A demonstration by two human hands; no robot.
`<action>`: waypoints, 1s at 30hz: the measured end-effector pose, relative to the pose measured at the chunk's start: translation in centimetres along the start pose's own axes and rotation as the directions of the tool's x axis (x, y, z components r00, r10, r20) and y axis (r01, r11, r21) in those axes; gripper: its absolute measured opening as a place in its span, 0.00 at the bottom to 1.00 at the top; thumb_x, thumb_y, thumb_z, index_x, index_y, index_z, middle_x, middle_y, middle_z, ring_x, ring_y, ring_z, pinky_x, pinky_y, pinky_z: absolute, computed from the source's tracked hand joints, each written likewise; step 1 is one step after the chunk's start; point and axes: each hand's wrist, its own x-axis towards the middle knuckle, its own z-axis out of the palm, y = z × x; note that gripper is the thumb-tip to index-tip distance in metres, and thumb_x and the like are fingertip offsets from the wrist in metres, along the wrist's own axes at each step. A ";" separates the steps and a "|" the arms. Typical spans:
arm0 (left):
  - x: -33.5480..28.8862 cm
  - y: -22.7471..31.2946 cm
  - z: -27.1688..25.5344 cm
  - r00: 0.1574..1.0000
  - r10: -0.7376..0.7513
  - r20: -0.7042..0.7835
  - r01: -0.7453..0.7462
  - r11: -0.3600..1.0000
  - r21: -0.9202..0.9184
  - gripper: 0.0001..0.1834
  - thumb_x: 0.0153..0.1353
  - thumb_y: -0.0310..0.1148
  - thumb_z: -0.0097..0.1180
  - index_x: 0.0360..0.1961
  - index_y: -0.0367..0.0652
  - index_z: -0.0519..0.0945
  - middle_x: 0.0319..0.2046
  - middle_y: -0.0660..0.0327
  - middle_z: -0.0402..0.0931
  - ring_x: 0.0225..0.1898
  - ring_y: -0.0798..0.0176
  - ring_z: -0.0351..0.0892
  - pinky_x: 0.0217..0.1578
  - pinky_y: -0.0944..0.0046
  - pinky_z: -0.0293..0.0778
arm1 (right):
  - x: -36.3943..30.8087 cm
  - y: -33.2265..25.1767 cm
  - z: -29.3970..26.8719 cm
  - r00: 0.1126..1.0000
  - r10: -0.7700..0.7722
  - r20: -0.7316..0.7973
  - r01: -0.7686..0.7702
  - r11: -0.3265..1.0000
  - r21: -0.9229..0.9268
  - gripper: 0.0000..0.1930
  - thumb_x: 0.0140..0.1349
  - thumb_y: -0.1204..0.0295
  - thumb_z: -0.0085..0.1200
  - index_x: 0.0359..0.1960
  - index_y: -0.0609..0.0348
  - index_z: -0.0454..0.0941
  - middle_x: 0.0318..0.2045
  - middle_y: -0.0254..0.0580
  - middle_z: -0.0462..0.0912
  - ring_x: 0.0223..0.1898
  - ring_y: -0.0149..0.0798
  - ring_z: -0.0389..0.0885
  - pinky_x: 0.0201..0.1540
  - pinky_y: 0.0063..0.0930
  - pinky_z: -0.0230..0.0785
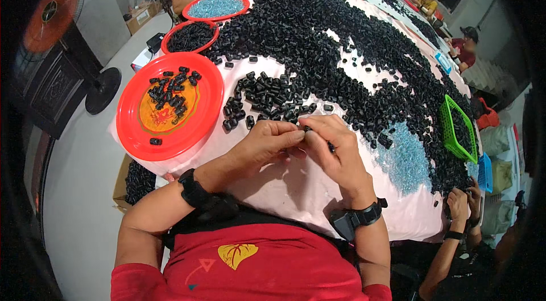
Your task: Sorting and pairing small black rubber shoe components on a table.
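Black piece [307, 129], mostly hidden, pinched between fingertips of left hand [269, 140] and right hand [338, 139], above worktop [278, 184] toward near edge. Risk: narrow hold could slip under uneven pressure; dropped piece could vanish among lookalike loose parts [266, 94] just beyond.

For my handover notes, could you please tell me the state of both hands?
Left hand: closed, against the small black plastic part; its grip is unclear.
Right hand: closed, holding that part.
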 end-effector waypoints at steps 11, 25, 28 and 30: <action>-0.1 0.2 0.8 0.991 0.063 -0.119 -0.057 0.997 0.055 0.12 0.68 0.34 0.65 0.51 0.46 0.84 0.38 0.68 0.86 0.35 0.77 0.82 0.32 0.76 0.72 | -0.3 -0.7 -0.5 0.916 0.398 -0.048 -0.354 0.861 0.365 0.11 0.70 0.73 0.59 0.49 0.63 0.87 0.37 0.39 0.84 0.39 0.28 0.79 0.41 0.21 0.70; 0.2 -0.6 0.2 0.954 0.257 -0.152 -0.227 0.955 0.193 0.12 0.65 0.32 0.68 0.48 0.45 0.83 0.34 0.72 0.83 0.32 0.79 0.79 0.30 0.75 0.72 | -1.1 0.0 1.2 0.909 0.404 -0.103 -0.348 0.871 0.347 0.11 0.66 0.75 0.63 0.49 0.61 0.87 0.35 0.34 0.87 0.27 0.20 0.74 0.27 0.17 0.63; 0.3 -0.6 0.3 0.964 0.211 -0.161 -0.191 0.973 0.130 0.12 0.67 0.33 0.67 0.50 0.45 0.84 0.36 0.71 0.83 0.35 0.79 0.79 0.32 0.75 0.73 | -1.1 -0.1 1.1 0.886 0.452 -0.103 -0.382 0.838 0.390 0.11 0.65 0.75 0.64 0.48 0.60 0.88 0.33 0.35 0.87 0.25 0.20 0.73 0.27 0.17 0.63; 0.3 -0.6 0.1 0.968 0.177 -0.175 -0.170 0.984 0.056 0.12 0.67 0.33 0.66 0.51 0.45 0.84 0.37 0.70 0.83 0.36 0.79 0.79 0.33 0.76 0.73 | -1.1 0.0 1.0 0.874 0.479 -0.082 -0.414 0.821 0.393 0.10 0.64 0.74 0.65 0.47 0.59 0.88 0.32 0.35 0.86 0.25 0.21 0.73 0.27 0.17 0.63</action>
